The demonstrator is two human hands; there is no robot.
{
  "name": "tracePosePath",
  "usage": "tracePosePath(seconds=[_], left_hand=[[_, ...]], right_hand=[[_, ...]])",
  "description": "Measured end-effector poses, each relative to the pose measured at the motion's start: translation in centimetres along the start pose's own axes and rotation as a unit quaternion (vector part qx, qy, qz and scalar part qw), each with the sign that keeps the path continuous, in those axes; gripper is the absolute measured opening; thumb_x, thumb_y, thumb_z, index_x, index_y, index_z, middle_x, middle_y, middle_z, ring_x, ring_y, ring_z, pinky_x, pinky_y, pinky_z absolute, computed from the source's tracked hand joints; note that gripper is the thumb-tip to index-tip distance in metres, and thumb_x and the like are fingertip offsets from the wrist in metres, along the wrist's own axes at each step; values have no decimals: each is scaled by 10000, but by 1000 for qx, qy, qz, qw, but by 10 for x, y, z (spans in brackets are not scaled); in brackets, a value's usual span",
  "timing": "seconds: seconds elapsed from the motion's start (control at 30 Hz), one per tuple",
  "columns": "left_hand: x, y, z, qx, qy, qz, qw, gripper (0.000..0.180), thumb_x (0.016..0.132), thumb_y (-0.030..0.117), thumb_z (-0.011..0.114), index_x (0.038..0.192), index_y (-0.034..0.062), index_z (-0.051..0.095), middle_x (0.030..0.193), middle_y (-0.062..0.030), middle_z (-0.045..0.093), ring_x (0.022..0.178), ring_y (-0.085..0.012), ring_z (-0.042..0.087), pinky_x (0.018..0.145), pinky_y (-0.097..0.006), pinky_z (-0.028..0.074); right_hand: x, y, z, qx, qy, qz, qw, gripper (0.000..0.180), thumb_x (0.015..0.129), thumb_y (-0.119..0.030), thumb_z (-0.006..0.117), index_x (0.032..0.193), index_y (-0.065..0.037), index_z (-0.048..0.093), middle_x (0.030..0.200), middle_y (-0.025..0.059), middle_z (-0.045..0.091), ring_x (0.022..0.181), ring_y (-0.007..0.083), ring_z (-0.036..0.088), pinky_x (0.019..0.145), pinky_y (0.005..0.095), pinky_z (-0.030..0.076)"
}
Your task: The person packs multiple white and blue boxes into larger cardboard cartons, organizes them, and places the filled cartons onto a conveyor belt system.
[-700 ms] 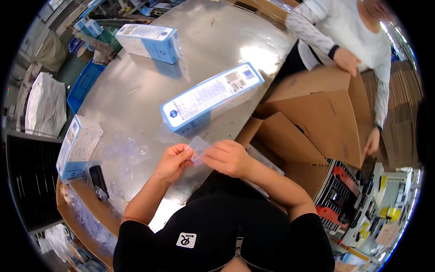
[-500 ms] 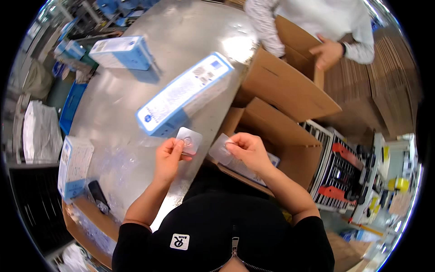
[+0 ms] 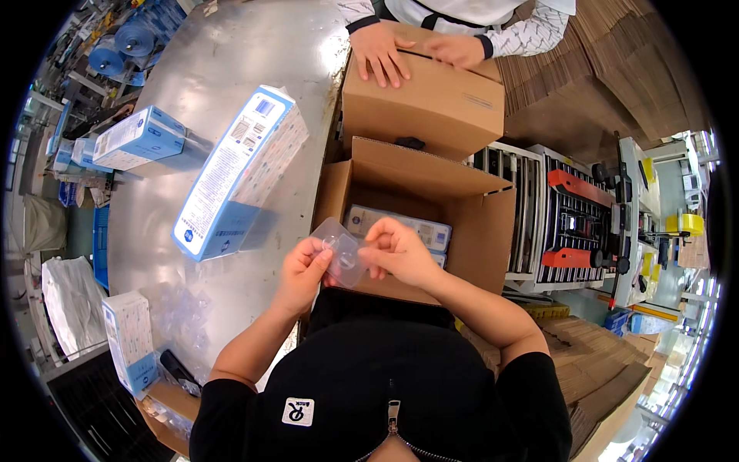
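In front of my chest, at the near edge of an open cardboard carton [image 3: 339, 189], my left hand [image 3: 304, 271] pinches a clear, rounded square plastic piece [image 3: 344, 266] with a ring shape in its middle. My right hand [image 3: 399, 252] is closed, thumb and fingers together at the right edge of the clear plastic. Whether the plastic is one piece or two overlapped ones, I cannot tell. Behind my right hand, blue-and-white boxes [image 3: 433, 233] lie inside the carton.
Blue-and-white boxes [image 3: 231, 177] stand on the metal table [image 3: 231, 46], with loose clear plastic pieces [image 3: 181, 312] at its near left. Beyond my carton, a co-worker's hands [image 3: 379, 55] rest on another carton [image 3: 423, 104]. A roller rack [image 3: 577, 212] stands right.
My hands, apart before with a clear piece in each, have come together at the plastic. The co-worker's carton, open before, now has its top folded down. The view has shifted.
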State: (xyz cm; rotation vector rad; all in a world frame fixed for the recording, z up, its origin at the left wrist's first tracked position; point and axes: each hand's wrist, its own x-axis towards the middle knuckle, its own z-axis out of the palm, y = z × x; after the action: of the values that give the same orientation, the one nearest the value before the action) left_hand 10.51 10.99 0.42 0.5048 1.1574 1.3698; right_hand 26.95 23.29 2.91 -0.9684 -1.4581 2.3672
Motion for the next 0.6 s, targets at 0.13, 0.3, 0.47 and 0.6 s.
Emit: tracePosePath(seconds=[0.13, 0.3, 0.47, 0.6], left_hand=[[2, -6, 8, -57, 15, -75, 995, 77, 926, 121, 515, 915, 46, 529, 690, -26, 566, 554, -71, 489, 513, -188, 402], [14, -17, -1, -147, -115, -298, 936, 123, 903, 136, 556, 810, 55, 557, 629, -19, 529, 439, -66, 422, 388, -189, 300], [18, -17, 0, -155, -132, -352, 914, 219, 941, 204, 474, 852, 23, 559, 599, -56, 544, 455, -120, 484, 412, -220, 358], [18, 0, -13, 248, -85, -57, 963, 237, 888, 214, 479, 998, 32, 584, 969, -165, 615, 894, -267, 598, 757, -372, 474]], right_hand=[[-5, -1, -14, -144, 10, -187, 972, 239, 784, -47, 685, 978, -50, 546, 731, 17, 565, 602, 119, 551, 495, 229, 428], [-6, -6, -49, -517, -94, -490, 695, 339, 664, -78, 708, 991, -36, 628, 807, 49, 587, 684, 216, 572, 545, 286, 474], [3, 21, -51, -506, -142, -459, 717, 202, 652, -31, 652, 852, -37, 624, 745, 68, 587, 616, 213, 564, 500, 302, 467], [23, 62, -69, -365, 36, -122, 922, 90, 746, -108, 634, 784, -31, 610, 607, 57, 567, 563, 163, 560, 511, 290, 453]])
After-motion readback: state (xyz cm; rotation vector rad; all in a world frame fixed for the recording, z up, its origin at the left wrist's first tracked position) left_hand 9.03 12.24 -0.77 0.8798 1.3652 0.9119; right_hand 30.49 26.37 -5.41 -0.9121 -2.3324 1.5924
